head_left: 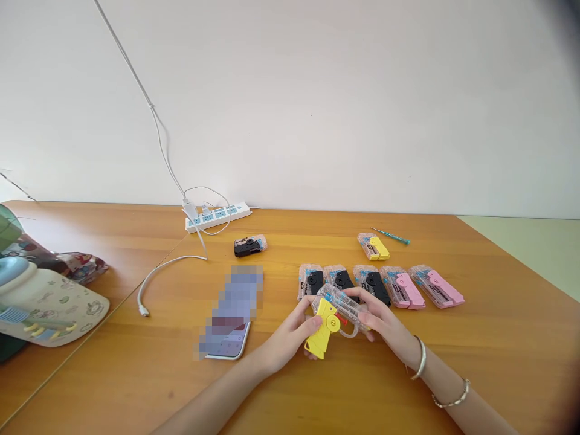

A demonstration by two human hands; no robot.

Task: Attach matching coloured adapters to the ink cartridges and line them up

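Both my hands hold a clear plastic toy water gun [343,307] with a yellow grip and a red trigger, above the table in front of me. My left hand [294,332] is closed around the yellow grip end, thumb lying on it. My right hand [385,320] grasps the clear barrel end from the right. Just behind them lies a row of folded toy guns: several with black grips, such as this black one [372,285], and two with pink grips, a pink one [406,289] and another pink one [438,286] at the right end.
A folded yellow toy gun [374,247] and a teal screwdriver [392,235] lie farther back. A black toy gun [250,245] sits left of them. A phone [233,314], white cable [154,275], power strip [218,216] and pale bottle [54,302] occupy the left side.
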